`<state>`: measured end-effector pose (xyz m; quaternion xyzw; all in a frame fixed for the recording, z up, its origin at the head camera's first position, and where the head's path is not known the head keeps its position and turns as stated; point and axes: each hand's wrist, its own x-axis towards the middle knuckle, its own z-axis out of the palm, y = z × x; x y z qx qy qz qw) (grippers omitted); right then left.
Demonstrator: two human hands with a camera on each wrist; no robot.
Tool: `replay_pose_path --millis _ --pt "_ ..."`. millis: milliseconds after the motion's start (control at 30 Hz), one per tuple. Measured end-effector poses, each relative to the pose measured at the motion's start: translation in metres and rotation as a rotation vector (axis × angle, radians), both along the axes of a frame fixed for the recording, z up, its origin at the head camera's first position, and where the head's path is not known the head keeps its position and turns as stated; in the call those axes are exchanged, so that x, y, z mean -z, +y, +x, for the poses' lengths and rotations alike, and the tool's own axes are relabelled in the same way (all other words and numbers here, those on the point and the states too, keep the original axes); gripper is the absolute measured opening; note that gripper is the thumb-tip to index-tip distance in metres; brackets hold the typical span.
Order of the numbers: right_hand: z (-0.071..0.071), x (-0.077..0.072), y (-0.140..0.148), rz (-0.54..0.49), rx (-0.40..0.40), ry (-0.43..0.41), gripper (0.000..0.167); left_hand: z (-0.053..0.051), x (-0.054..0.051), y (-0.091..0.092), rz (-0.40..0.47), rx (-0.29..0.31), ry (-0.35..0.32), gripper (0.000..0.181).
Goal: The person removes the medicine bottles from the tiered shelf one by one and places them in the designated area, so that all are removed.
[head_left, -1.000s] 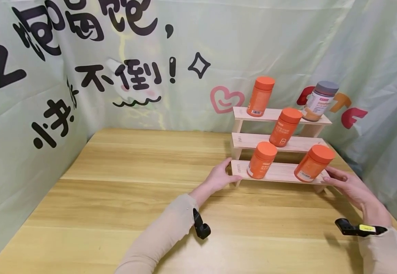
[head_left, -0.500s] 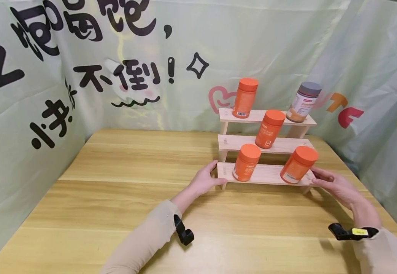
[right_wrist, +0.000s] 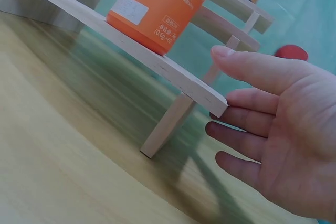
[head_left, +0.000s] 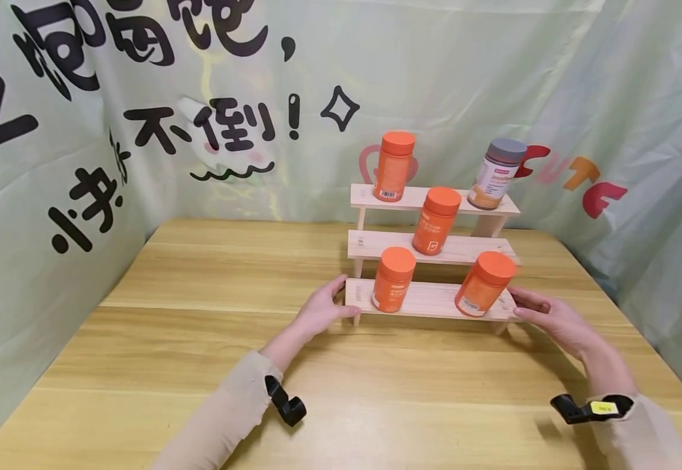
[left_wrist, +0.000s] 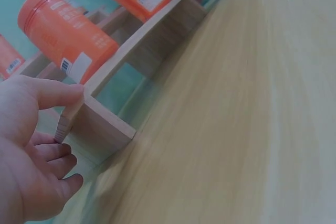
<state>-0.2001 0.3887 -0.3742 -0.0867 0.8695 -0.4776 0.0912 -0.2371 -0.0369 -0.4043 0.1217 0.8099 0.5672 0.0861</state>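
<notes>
Left hand has hold of the three-tier wooden stand, thumb at the near corner of the lowest shelf, fingers bent in against its end: a clear pinch! And the stand itself? Upright on the wood-grain table, right of centre, with a hand at either end.

Moving across: first orange jar on the lowest shelf, near that left hand, and above it a second orange jar at the left of the top shelf, overlapping the printed heart on the cloth backdrop. Next, a third orange jar, this one around the centre of the middle shelf. Further along, a fourth orange jar at the lowest shelf's right end, and up top, a grey-lidded jar.

Finally, right hand: fingers extended and relaxed, touching the lowest shelf's right end, black device at the wrist.
</notes>
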Motion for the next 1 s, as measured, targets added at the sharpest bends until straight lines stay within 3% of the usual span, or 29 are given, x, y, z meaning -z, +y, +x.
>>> replay_pose_path --millis 167,400,1000 --pt "0.0 -0.001 -0.016 0.014 -0.025 0.008 0.062 0.002 0.0 -0.018 0.015 -0.001 -0.003 0.081" --pt "-0.002 0.001 -0.034 -0.041 -0.086 0.055 0.057 0.004 -0.002 -0.041 0.07 0.016 0.001 0.081" --pt "-0.006 0.008 -0.079 -0.203 -0.185 0.031 0.059 0.009 -0.003 -0.1 0.061 0.065 0.013 0.082"
